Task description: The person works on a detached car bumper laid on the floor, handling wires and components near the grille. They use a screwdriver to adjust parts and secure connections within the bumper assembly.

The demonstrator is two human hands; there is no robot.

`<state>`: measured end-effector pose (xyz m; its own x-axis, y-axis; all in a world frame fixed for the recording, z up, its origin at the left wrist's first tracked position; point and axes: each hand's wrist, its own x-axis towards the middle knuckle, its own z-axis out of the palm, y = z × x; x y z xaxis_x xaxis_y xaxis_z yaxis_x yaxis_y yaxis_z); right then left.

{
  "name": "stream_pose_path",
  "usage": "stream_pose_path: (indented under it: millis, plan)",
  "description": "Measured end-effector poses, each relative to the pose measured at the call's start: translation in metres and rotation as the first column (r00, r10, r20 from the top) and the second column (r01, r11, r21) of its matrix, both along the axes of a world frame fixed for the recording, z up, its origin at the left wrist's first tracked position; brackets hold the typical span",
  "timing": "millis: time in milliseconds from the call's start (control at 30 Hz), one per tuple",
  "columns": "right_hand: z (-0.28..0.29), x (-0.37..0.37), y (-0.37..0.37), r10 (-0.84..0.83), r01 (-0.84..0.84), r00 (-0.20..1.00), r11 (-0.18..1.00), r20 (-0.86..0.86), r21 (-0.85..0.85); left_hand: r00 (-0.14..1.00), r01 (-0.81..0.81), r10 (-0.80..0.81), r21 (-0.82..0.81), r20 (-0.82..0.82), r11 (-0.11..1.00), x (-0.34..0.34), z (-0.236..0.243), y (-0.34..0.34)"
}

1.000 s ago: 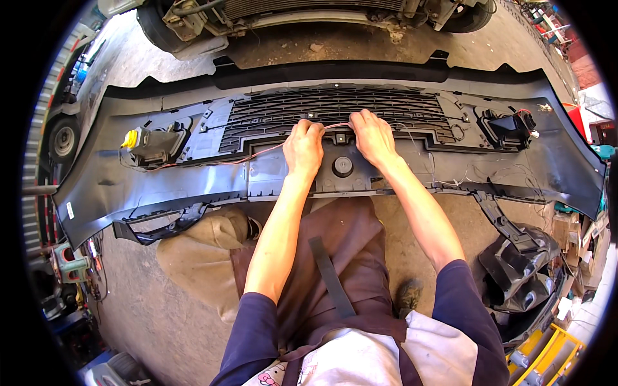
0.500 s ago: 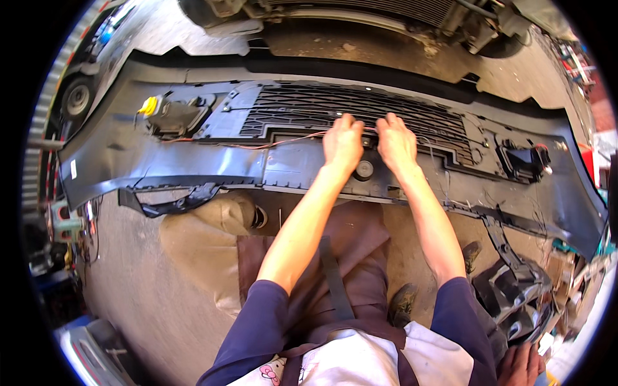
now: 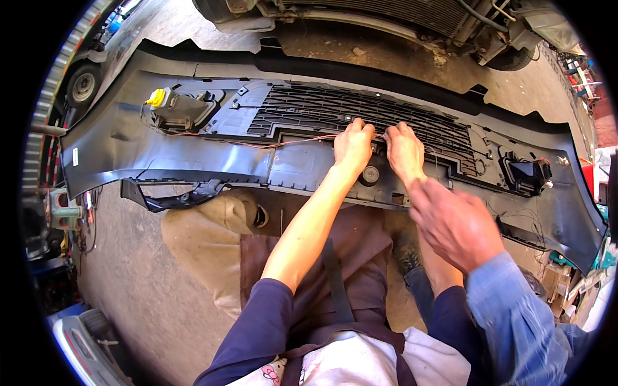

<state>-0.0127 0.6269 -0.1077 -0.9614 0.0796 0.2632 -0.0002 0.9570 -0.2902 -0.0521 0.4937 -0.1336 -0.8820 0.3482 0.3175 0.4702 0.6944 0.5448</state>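
Note:
A black-and-grey car bumper cover (image 3: 212, 156) lies across in front of me, its inner side up, with a black mesh grille (image 3: 302, 106) in its middle. My left hand (image 3: 353, 147) is closed at the grille's lower edge on a thin reddish wire (image 3: 270, 145), which runs left along the bumper. Close beside it, my right hand (image 3: 404, 151) is closed in a pinch on the same wiring; its fingertips partly hide the grip. Just below sits a round dark part (image 3: 369, 175). Another person's blurred hand (image 3: 454, 222) crosses over my right forearm.
A lamp unit with a yellow cap (image 3: 156, 98) sits on the bumper's left, a black lamp unit (image 3: 529, 174) on its right. Beyond stands a car front with an exposed radiator (image 3: 386, 14). Clutter and cardboard boxes (image 3: 559, 280) line the right side.
Another person's hand and blue sleeve have come in from the lower right over my right arm. My hands stay at the grille edge and appear slightly lower and farther right in view.

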Motion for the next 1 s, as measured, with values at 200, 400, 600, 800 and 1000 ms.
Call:
stream_pose_path:
  millis: [200, 400, 600, 800, 1000]
  plan:
    - [-0.002, -0.002, 0.002, 0.006, -0.007, 1.000, 0.998, -0.009, -0.058, 0.995, -0.031, 0.047, 0.177, -0.085, 0.984, 0.001, 0.000, -0.045]
    - [0.008, 0.001, 0.002, 0.020, -0.021, 1.000, 0.994, -0.012, -0.109, 0.986, -0.154, 0.148, -0.076, -0.078, 0.985, -0.004, 0.001, -0.104]
    - [-0.010, -0.005, 0.004, -0.123, 0.183, 0.981, 0.354, 0.149, -0.917, 0.975, -0.121, 0.075, -0.218, -0.209, 0.968, -0.013, -0.002, -0.103]
    - [0.021, 0.011, -0.009, 0.046, -0.054, 0.998, 0.974, -0.039, -0.219, 0.979, -0.060, 0.023, -0.184, -0.200, 0.981, -0.015, 0.000, -0.112]
    - [0.025, 0.008, -0.009, 0.139, -0.147, 0.985, 0.986, -0.097, -0.074, 0.985, -0.023, 0.009, -0.083, -0.172, 0.996, -0.008, -0.004, -0.113]
